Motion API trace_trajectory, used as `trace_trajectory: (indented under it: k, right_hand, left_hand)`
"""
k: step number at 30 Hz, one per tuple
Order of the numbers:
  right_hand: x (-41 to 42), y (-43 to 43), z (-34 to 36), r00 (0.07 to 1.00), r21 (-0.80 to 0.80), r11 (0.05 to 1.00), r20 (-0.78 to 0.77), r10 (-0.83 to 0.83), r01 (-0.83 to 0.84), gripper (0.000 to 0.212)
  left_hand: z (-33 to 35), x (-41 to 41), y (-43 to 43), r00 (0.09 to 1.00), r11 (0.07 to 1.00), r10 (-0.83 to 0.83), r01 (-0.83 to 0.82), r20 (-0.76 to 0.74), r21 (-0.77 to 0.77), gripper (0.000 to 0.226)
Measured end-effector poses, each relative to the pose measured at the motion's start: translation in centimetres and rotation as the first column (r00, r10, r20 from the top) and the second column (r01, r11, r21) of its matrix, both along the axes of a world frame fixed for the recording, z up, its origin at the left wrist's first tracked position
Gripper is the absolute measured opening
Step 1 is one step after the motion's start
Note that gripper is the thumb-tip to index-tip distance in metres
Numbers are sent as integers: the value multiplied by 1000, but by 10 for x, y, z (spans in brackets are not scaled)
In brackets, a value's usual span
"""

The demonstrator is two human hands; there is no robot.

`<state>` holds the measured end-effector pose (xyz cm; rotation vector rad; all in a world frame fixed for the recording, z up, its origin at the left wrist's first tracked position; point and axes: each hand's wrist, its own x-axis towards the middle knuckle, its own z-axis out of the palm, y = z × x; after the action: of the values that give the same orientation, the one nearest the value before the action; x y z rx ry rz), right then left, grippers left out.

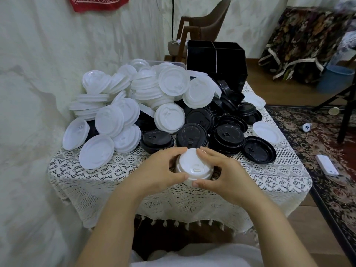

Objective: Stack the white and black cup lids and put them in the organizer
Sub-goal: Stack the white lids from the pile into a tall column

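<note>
So, both hands were on one short stack (192,164) of white lids, low and centre at the near side of the table (115,170). The left hand (163,168) cupped its left side and the right hand (223,175) its right. Fingers curled over the far rim and thumbs pressed the near rim, so it was clamped from both sides. The stack was upright, tops up, with the sip tab toward the person. Resting on the lace cloth or just off it, couldn't tell. I saw at least two rims nested but can't give a real number.

What mattered for the next move: the organizer (227,74) was straight ahead of the grip and a little right, at the far edge of the table, with the whole heap in between. My guess is the stack had to go up and over, not slide. The right hand was nearer to it, though not by much. The organizer's open top faced up and a bit toward the person.

Counts: one organizer, with a cross divider making four slots, too dark inside to say what was in them. White lids (115,116) were heaped left and back, black lids (227,135) right and front. Both were way too overlapped to count, though whites looked like the bigger share. Two white ones lay apart by the right edge, with one black lid upside down near them.
</note>
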<state>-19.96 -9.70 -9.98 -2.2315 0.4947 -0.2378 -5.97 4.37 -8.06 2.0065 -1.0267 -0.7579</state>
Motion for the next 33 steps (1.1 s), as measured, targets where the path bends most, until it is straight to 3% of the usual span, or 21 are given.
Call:
trace_trajectory:
  k: [4,8,12,16,21,33]
  right_hand:
    - [-1,0,-1,1000,38,999,7,-11,11,88]
    - [-1,0,-1,1000,43,999,15,-23,22,88]
    - [-1,0,-3,1000,40,999,22,-18,17,88]
    - [0,0,-2,1000,18,1000,27,-16,15,87]
    - [0,0,-3,999,18,1000,33,-10,10,86]
    - [-2,0,-4,1000,21,1000,28,-1,0,85]
  left_hand:
    - [14,-6,1,993,997,17,-9,113,-71,54]
    - [27,0,-6,962,900,262,-214,80,-381,37]
    - [20,21,-25,821,801,518,-366,240,-474,31]
    - [7,32,-39,734,802,574,-413,364,-432,38]
    - [-5,34,-44,731,907,420,-344,537,-242,59]
    - [-1,36,-46,781,820,531,-376,327,-432,43]
